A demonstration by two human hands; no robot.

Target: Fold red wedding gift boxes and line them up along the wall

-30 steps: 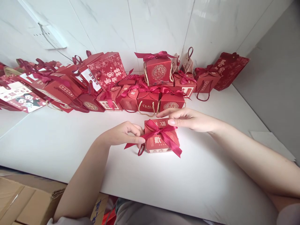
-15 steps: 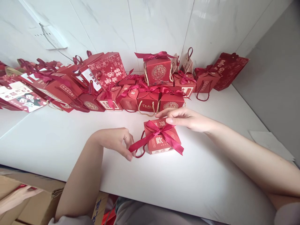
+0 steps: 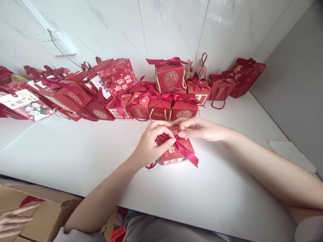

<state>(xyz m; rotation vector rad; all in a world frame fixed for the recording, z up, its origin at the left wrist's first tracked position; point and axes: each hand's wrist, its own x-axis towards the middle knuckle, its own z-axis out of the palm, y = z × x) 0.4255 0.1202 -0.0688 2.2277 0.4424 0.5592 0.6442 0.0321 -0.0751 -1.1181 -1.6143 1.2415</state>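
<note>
A small red gift box (image 3: 168,158) with gold lettering sits on the white table, tied on top with a crimson ribbon (image 3: 188,155). My left hand (image 3: 152,143) reaches over the box from the left, its thumb and fingers closed on the ribbon at the knot. From the right, my right hand (image 3: 199,130) pinches the ribbon near the same knot. Part of the bow is hidden under the fingers. One ribbon tail hangs free toward the front right. A dark red cord handle (image 3: 151,165) lies at the box's left side.
Several finished red gift boxes (image 3: 185,109) stand in rows along the tiled wall, one stacked on top (image 3: 171,79). More boxes and bags (image 3: 63,94) crowd the left. White paper (image 3: 292,154) lies at right. Another person's hand (image 3: 16,220) is over a cardboard box (image 3: 42,218) at lower left.
My left hand has moved right, from the ribbon's left end and cord handle up to the knot. My right hand has barely shifted. The other person's hand has opened out.
</note>
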